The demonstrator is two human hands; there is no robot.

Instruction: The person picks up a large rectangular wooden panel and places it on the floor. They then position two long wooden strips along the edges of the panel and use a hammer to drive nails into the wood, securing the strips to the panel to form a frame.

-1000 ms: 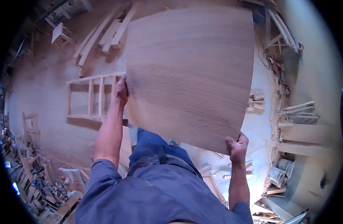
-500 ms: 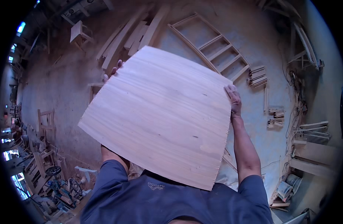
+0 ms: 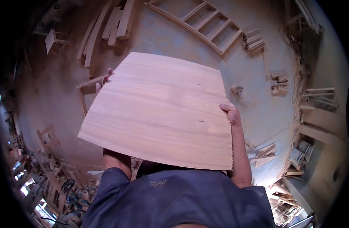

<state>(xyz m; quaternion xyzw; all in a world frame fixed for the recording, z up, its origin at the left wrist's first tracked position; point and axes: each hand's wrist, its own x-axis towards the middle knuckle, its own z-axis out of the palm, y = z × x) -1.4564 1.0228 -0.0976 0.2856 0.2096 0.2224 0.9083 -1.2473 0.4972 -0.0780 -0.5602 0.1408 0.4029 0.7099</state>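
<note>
A wide, pale plywood panel [image 3: 163, 114] with rough, splintered edges is held up in front of my body, hiding much of my left arm. At its left edge, the fingertips of my left hand [image 3: 105, 79] curl round from underneath; the rest of that hand is behind the panel. My right hand [image 3: 231, 114] grips the right edge, thumb on the top face and fingers out of sight below. Faint grain lines and a few small dark marks run across the panel's face.
On the dusty floor lie a ladder-like wooden frame [image 3: 205, 23], long boards [image 3: 119, 21] and small stacks of wood pieces [image 3: 253, 41]. A small wooden stool [image 3: 54, 41] stands far left. Wood scraps and machine parts [image 3: 68, 186] crowd the lower left; a cable runs at right.
The panel has turned slightly and its far right corner has come nearer. My right hand's thumb now lies over the edge, where its fingers were on top before. The surroundings have shifted in view.
</note>
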